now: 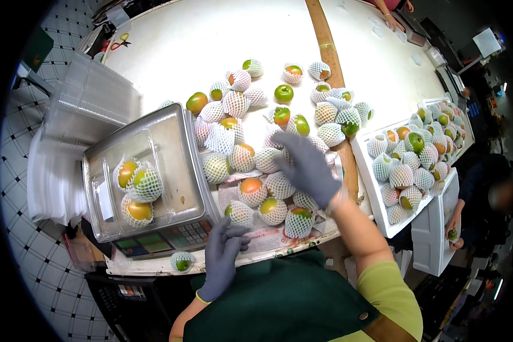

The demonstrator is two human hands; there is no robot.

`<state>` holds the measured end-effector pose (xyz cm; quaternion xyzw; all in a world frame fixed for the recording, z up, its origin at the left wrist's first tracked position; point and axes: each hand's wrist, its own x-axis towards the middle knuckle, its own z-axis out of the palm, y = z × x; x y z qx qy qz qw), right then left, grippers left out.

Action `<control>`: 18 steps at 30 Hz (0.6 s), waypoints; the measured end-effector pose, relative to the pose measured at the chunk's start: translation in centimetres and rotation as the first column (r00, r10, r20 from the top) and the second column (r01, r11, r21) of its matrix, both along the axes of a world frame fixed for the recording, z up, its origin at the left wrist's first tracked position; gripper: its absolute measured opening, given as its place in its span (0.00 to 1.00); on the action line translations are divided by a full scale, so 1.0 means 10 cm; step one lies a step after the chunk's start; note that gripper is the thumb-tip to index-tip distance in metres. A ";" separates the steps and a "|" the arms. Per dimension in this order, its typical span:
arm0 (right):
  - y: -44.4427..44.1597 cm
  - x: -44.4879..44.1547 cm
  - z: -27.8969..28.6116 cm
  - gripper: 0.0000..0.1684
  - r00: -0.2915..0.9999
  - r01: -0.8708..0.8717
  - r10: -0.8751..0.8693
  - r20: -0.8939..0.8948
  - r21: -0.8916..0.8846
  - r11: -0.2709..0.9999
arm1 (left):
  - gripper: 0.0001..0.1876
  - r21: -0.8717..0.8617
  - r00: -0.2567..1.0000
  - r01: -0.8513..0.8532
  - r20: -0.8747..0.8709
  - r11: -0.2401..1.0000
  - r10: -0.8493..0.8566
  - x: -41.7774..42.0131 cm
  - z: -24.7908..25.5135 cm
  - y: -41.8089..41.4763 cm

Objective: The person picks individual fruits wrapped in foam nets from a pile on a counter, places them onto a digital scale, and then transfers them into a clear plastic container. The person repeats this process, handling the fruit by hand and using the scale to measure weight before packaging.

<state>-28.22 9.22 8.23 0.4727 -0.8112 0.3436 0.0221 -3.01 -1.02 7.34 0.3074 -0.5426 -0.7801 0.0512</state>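
Observation:
My right hand [305, 166], in a grey glove, reaches over a spread of tomatoes in foam net sleeves [267, 159]; its fingers hide some of them, and whether it touches one cannot be told. Near the table's front edge is my left hand [224, 252], also gloved, its fingers apart and nothing seen in it, beside a netted tomato [240, 213]. On the steel pan of a digital scale [184, 171] rests an open clear plastic clamshell box [154, 147] with several netted tomatoes [142, 184]. A bare green tomato [284, 93] lies farther back.
Clear clamshell boxes [85, 94] are stacked beyond the scale, above white foam sheets [51, 179]. Scissors [120, 42] lie at the back left. A white foam crate [380, 218] of netted tomatoes stands right. A person's hands [455, 231] hold a tomato; another person's hand [394, 23] is far right.

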 end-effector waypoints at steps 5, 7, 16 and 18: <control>-0.30 -0.92 -0.11 0.26 0.998 0.052 -0.035 -0.043 0.472 0.880 | 0.19 0.006 0.997 0.071 0.030 0.997 -0.071 -0.10 0.07 -0.07; -0.43 -1.06 -0.22 0.28 0.999 0.028 -0.041 0.014 0.523 0.852 | 0.18 0.007 0.997 0.079 0.006 0.997 -0.079 -0.11 0.07 -0.08; -0.22 -0.16 0.31 0.26 0.491 0.003 0.125 0.862 -0.146 0.989 | 0.21 -0.674 0.982 -0.001 -0.142 0.739 -0.128 -0.42 0.20 -0.18; -0.17 0.28 0.37 0.25 0.270 0.062 0.196 0.943 -0.220 0.973 | 0.32 -0.853 0.961 -0.104 -0.219 0.512 -0.170 -0.61 0.32 -0.22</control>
